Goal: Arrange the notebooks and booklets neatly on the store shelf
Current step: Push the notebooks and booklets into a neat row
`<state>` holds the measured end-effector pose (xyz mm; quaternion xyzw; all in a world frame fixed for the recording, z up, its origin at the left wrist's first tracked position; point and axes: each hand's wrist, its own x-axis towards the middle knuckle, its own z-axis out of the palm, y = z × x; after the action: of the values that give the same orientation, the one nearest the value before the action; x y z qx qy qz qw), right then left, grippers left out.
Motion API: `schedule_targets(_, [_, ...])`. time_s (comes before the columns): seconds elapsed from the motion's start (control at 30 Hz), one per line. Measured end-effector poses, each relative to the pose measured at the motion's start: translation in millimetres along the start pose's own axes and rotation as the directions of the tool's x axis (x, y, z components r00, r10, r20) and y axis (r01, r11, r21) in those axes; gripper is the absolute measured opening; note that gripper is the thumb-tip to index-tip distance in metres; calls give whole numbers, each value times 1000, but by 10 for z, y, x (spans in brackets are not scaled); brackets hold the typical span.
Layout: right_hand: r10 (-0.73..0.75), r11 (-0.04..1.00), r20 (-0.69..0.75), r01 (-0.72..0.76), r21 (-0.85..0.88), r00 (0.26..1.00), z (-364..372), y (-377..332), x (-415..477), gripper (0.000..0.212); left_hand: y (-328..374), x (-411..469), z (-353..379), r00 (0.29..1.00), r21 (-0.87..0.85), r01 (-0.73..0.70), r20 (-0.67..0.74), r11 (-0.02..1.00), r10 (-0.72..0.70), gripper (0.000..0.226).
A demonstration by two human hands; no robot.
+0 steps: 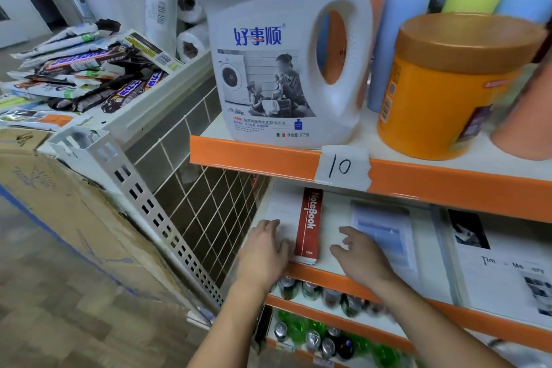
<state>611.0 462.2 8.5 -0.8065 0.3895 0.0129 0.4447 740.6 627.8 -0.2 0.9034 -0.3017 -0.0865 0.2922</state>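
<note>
A white notebook with a red "NoteBook" band [308, 224] lies flat at the left end of the middle shelf [328, 273]. My left hand [264, 248] rests flat on its white left part, fingers straight. To the right of the red band, my right hand [360, 257] hovers with fingers loosely spread, over the edge of a blue-and-white booklet [385, 236]. Further right lies a white booklet with black photos [501, 266].
The shelf above, tagged "10" [343, 167], carries a white detergent jug [280, 48], an orange tub [442, 86] and pastel bottles. Drink cans [313, 290] fill the lower shelves. To the left stand a white wire rack [155, 218], snack bars and a cardboard box [59, 203].
</note>
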Motion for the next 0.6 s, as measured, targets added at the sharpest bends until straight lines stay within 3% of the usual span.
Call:
schedule_targets(0.17, [-43,995,-25,40,-89,999,-459,184,-216,60,488,8,178,987,3,-158,4,987,158,40])
schedule_targets(0.33, [-64,980,-75,48,-195,995,-862,401,-406,62,989,-64,380,961,4,-276,12,961,276,48])
schedule_targets(0.5, [-191,872,-115,115,-476,975,-1326,747,-630,63,1555,-298,640,929,91,-367,74,926,362,52])
schedule_targets(0.6, [-217,842,-119,124,-526,969,-1616,1092,-766,64,1989,-530,912,909,122,-407,147,905,389,55])
